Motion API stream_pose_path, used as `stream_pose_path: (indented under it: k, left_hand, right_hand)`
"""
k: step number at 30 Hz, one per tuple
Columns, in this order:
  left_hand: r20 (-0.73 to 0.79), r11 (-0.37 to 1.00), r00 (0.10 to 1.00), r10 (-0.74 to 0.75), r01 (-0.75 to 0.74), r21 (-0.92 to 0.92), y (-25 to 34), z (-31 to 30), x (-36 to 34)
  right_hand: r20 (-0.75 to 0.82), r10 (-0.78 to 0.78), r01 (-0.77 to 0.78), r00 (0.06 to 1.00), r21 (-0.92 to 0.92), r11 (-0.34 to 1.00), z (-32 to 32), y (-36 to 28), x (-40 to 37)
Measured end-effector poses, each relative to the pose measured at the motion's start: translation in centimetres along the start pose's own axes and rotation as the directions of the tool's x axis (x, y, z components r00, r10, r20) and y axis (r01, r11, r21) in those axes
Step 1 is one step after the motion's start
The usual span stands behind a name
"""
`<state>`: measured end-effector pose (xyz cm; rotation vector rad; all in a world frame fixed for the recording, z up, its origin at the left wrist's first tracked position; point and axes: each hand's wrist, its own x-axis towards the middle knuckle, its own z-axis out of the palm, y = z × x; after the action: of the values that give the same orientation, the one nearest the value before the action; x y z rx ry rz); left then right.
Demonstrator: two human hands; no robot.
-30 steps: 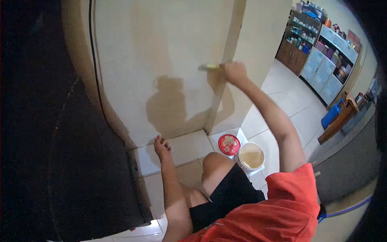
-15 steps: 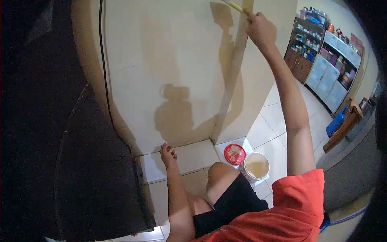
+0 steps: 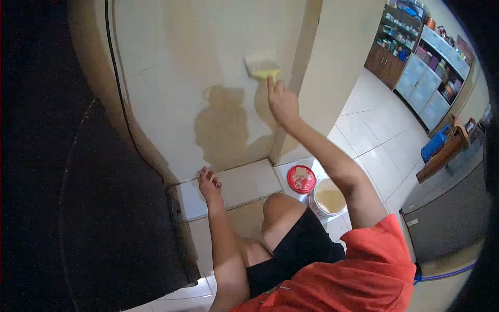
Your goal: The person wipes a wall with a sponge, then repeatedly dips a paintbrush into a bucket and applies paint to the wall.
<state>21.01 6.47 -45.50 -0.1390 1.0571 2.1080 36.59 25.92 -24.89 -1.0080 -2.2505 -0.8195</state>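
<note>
My right hand (image 3: 284, 103) grips a wide paintbrush (image 3: 264, 67) with a yellow handle, its bristles pointing up against or close to the cream wall (image 3: 171, 114). The brush is slightly blurred. My left hand (image 3: 210, 183) is held low near the foot of the wall, fingers loosely spread, with nothing in it. Right of my knee stands a white bucket (image 3: 316, 209) with cream-coloured paint (image 3: 329, 195) inside. Beside it lies a round red lid (image 3: 301, 179) smeared with paint.
A dark panel-like surface (image 3: 125, 223) fills the left side. A black cable (image 3: 120, 93) runs down the wall. To the right are a wall corner (image 3: 340, 57), tiled floor (image 3: 371, 122), cabinets (image 3: 416, 80), a blue cylinder (image 3: 434, 143) and a grey appliance (image 3: 444, 208).
My right hand has come down and left with the paintbrush, from the top of the view to mid-wall. The camera view has shifted slightly. My left hand stays low by the wall.
</note>
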Motion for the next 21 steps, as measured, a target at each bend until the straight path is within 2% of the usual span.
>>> stream_pose_path:
  k: [2,4,5,7,10,12,13,14,15,19,21]
  left_hand:
    - [-0.004,1.0,1.0,-0.007,0.007,0.008,0.1,0.3,-0.3]
    - [-0.006,1.0,1.0,-0.01,0.01,0.017,0.2,0.5,-0.4]
    - [-0.022,0.999,0.999,-0.028,0.028,0.025,0.1,0.5,-0.3]
    - [-0.037,0.999,0.999,-0.04,0.041,0.032,0.4,0.5,-0.4]
    - [-0.01,0.998,1.0,-0.017,0.018,0.063,0.2,0.1,-0.7]
    - [0.009,1.0,1.0,-0.012,0.012,0.021,-0.2,-0.1,0.0]
    - [0.01,1.0,1.0,-0.013,0.013,0.016,-0.2,0.2,0.0]
    - [-0.017,0.999,1.0,-0.024,0.024,0.033,-0.1,0.4,-0.2]
    - [-0.045,0.998,0.998,-0.035,0.038,0.054,0.0,0.4,-0.3]
    - [-0.024,1.0,1.0,-0.015,0.015,0.025,-0.2,0.0,-0.2]
    - [-0.05,0.999,0.999,-0.016,0.018,0.049,-0.1,0.1,0.3]
  right_hand:
    - [0.122,0.037,-0.047,0.992,0.078,0.996,2.3,-0.9,-3.4]
    - [0.132,-0.024,0.006,0.991,0.131,0.991,5.9,-0.8,-7.2]
    - [0.128,-0.022,0.005,0.992,0.133,0.991,6.0,-0.7,-8.4]
    - [0.332,-0.042,-0.022,0.942,0.189,0.982,5.4,-0.3,-9.7]
    - [0.352,-0.081,0.029,0.932,0.148,0.989,3.8,1.8,-7.7]
    - [0.195,-0.074,0.062,0.978,0.071,0.996,1.7,4.8,-2.0]
    - [0.163,-0.045,0.032,0.986,0.079,0.996,-0.7,5.5,0.5]
    - [0.206,-0.045,0.047,0.978,-0.005,0.999,-1.7,6.8,3.3]
    - [0.215,-0.066,0.069,0.974,-0.009,0.998,-4.3,7.6,5.5]
    - [0.047,0.012,-0.006,0.999,-0.123,0.992,-10.0,10.7,12.1]
    - [0.017,-0.102,0.103,0.995,-0.133,0.986,-12.4,12.1,13.3]
